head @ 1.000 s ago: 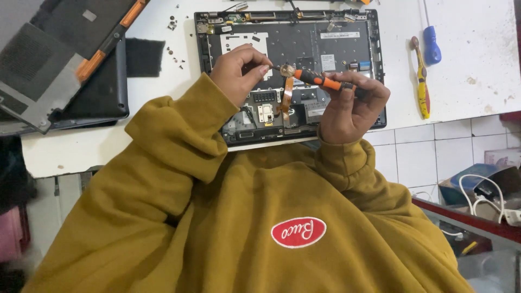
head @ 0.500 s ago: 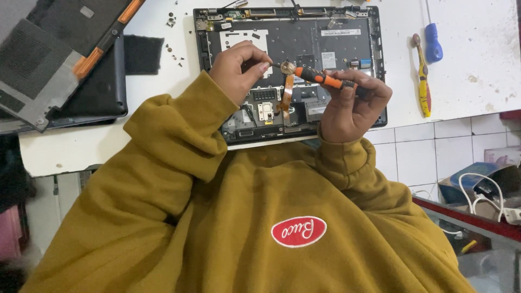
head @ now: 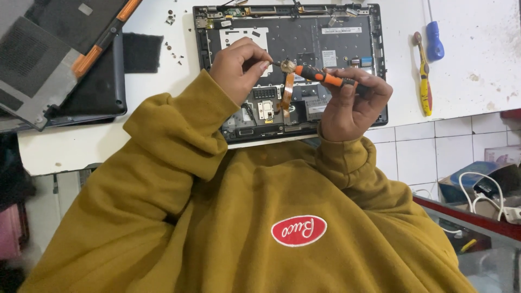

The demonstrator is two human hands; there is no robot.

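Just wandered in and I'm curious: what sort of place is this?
Probably an electronics repair bench: an opened laptop lies on the white table, the right hand holds an orange screwdriver, and spare screwdrivers and loose screws lie nearby.

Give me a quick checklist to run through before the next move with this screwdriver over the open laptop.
1. Right hand grips the orange-and-black screwdriver: ok.
2. Left hand fingertips pinch at the screwdriver tip: ok.
3. What sits on the tip: cannot tell, too small.
4. Open laptop chassis lies flat on the white table: ok.
5. Loose screws lie unsecured on the table near the chassis corner: not ok.
6. Spare yellow screwdriver and blue screwdriver lie beside the chassis: ok.
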